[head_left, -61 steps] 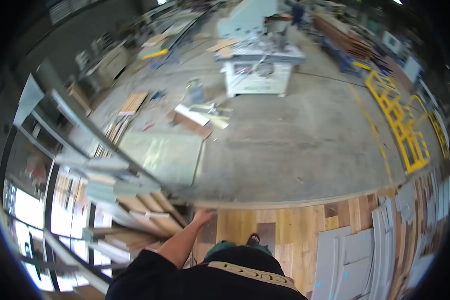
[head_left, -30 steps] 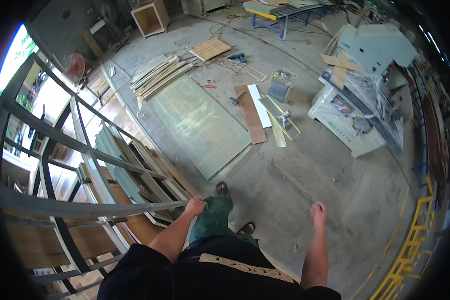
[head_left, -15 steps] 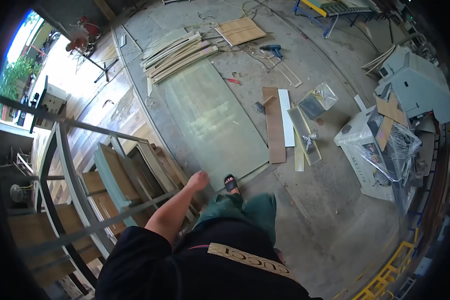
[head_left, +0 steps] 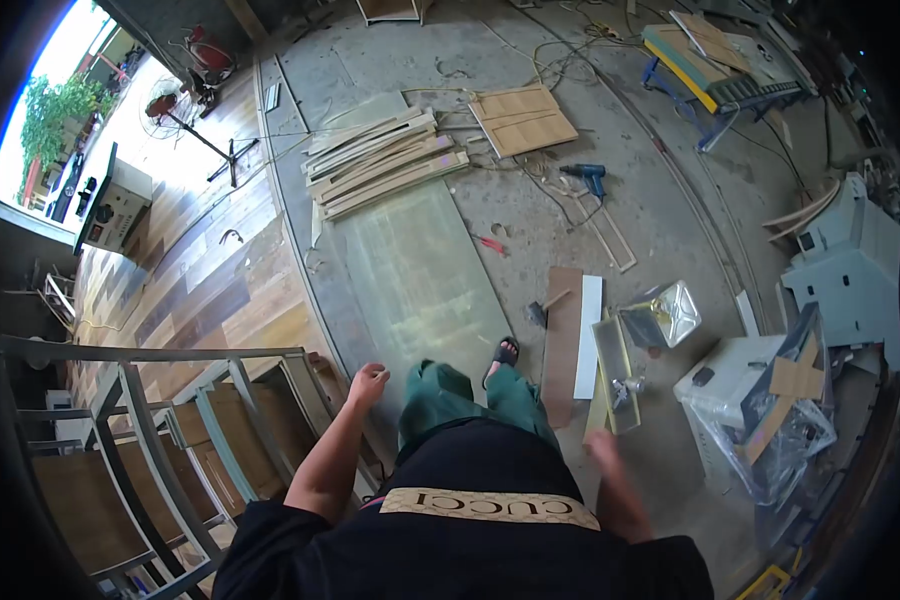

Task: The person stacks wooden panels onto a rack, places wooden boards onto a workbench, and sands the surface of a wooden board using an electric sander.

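My left hand (head_left: 369, 384) is in the air at my left side, fingers curled closed; a small dark spot shows at them, too small to name. Below it lies a large pale greenish sheet (head_left: 420, 280) on the floor, with my sandalled foot (head_left: 503, 358) at its right edge. My right hand (head_left: 602, 450) hangs at my right side, smeared by motion, so its fingers cannot be made out. Beyond that hand are a clear-walled tray (head_left: 617, 372) with small metal pieces in it, a white strip (head_left: 588, 335) and a brown board (head_left: 562, 345).
A metal frame rack (head_left: 150, 430) with panels stands at left. Ahead lie stacked wood strips (head_left: 385, 160), a wooden panel (head_left: 523, 120), a blue power drill (head_left: 585, 178) and trailing cords. At right stand a plastic-wrapped machine (head_left: 735, 400), a grey machine (head_left: 850, 270) and a roller table (head_left: 720, 75).
My view has shifted forward and turned, so the sheet and wood strips sit differently below me. My right hand has swung into view. My left hand stays closed at my left side.
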Motion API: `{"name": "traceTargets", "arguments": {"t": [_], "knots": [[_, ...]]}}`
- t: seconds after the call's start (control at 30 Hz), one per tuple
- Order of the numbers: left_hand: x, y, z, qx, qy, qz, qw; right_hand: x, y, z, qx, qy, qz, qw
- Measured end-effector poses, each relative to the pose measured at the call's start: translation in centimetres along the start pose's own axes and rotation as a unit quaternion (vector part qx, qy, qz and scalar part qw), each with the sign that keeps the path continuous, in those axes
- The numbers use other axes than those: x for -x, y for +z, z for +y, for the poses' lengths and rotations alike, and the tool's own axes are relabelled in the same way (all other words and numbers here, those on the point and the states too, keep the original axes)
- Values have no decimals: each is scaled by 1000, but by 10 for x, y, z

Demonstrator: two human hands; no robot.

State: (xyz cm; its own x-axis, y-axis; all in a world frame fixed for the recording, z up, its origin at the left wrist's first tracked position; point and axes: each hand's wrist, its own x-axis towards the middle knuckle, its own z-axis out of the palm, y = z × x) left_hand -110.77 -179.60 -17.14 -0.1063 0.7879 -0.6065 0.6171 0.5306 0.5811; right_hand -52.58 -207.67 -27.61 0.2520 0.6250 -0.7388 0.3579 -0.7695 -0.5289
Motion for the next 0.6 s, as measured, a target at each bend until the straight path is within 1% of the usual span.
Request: {"name": "traceTargets", "arguments": {"t": [0.03, 0.07, 0.1, 0.13, 0.17, 0.2, 0.23, 0.27, 0.3, 0.33, 0.37, 0.4, 0.47, 0.5, 0.53, 0.57, 0.6], "knots": [[-5, -2, 4, 4, -11, 4, 1000, -45, -44, -47, -108, 67, 102, 987], [-18, -3, -5, 34, -25, 18, 999, -78, -91, -99, -203, 18, 144, 968], [-31, 2, -16, 63, -39, 30, 997, -94, -138, -173, -236, 15, 159, 958], [-28, 2, -3, 106, -66, 48, 991, -157, -183, -176, -190, -93, 158, 965], [-27, 3, 8, 148, -90, 67, 983, -168, -211, -235, -216, -97, 177, 955], [-55, 17, -34, 188, -107, 43, 975, -172, -239, -305, -243, -103, 197, 944], [-41, 15, 6, 179, -142, 66, 971, -187, -257, -350, -243, -107, 201, 943], [-62, 14, -4, 103, -167, -37, 980, -203, -274, -391, -218, -143, 209, 943], [-62, 16, 19, 91, -180, -4, 979, -218, -283, -423, -194, -176, 218, 940], [-82, 19, 9, 116, -209, -48, 970, -229, -282, -444, -196, -176, 226, 938], [-108, 18, 1, 107, -223, -78, 966, -241, -278, -462, -153, -187, 217, 946], [-130, 6, 23, 42, -215, -100, 971, -255, -272, -479, -112, -198, 211, 951], [-178, -17, 58, 26, -200, -105, 974, -280, -239, -470, -102, -142, 186, 967], [-215, -22, 58, 107, -255, -94, 956, -276, -217, -468, -107, -97, 173, 974], [-244, -35, 86, 96, -262, -91, 956, -291, -197, -437, -94, -91, 121, 984], [-282, -49, 118, 16, -202, -109, 973, -276, -179, -441, -51, -84, 94, 991], [-325, -58, 122, -38, -57, -96, 993, -263, -160, -438, -108, -59, 62, 990]]}}
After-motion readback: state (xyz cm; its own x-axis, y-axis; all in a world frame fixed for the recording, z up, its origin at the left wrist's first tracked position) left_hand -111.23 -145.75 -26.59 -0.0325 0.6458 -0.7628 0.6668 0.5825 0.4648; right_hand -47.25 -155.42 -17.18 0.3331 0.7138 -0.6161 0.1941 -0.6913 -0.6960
